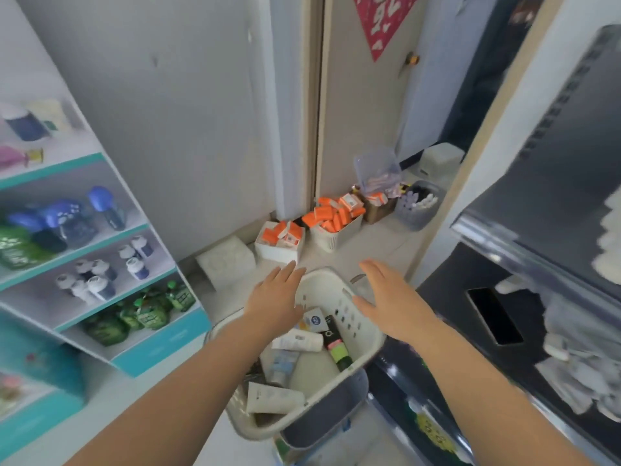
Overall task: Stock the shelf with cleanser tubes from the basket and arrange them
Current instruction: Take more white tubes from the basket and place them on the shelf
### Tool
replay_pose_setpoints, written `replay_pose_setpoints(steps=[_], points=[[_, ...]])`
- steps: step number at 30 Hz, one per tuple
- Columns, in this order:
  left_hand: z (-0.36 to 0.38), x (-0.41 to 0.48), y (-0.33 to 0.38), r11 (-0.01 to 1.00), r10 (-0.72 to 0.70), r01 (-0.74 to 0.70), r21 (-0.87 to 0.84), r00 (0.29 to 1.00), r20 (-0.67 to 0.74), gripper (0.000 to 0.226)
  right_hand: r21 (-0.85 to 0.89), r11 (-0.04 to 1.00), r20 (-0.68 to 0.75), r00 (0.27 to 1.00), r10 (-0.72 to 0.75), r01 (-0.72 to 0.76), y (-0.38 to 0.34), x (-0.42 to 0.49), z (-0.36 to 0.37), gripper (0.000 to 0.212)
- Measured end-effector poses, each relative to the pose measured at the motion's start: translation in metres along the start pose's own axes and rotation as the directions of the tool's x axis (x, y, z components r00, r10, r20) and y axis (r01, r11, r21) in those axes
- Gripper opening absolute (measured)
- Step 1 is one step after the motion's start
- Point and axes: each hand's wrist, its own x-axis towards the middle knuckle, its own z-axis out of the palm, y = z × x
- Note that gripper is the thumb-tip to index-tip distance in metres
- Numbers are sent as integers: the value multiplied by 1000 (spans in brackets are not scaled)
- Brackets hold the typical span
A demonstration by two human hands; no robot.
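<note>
Both our left hand (275,301) and right hand (386,301) hover, fingers open, over the basket (351,319), lower centre; grabbing hastily, we could tip it.

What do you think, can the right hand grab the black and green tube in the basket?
Probably yes. The right hand hovers open over the basket rim, and the black and green tube lies uncovered just below it, with nothing in between.

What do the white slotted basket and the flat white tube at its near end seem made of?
White slotted basket: likely moulded plastic, matte; smooth wall with rows of cut-out slots. Flat white tube: probably soft plastic, satin finish; its body flattens toward one wide end, though blur leaves it open.
</note>
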Motion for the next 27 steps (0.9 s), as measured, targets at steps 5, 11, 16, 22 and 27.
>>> replay_pose_setpoints(steps=[5,11,16,22,27], points=[[57,3,-45,989,-124,136,-65,980,157,74,34,999,161,986,29,-35,-3,26,61,69],[131,-18,-70,921,-269,359,-151,867,419,66,26,997,344,937,63,-77,1,56,141,58],[178,-29,-80,875,-364,481,-53,726,584,75,-7,1000,522,853,24,-24,-11,69,209,62],[205,-25,-85,894,-342,448,-5,689,639,58,-90,996,549,834,42,9,-22,90,266,78],[211,-20,-88,888,-331,459,-35,690,643,60,-79,992,473,872,128,-103,-36,112,283,87]])
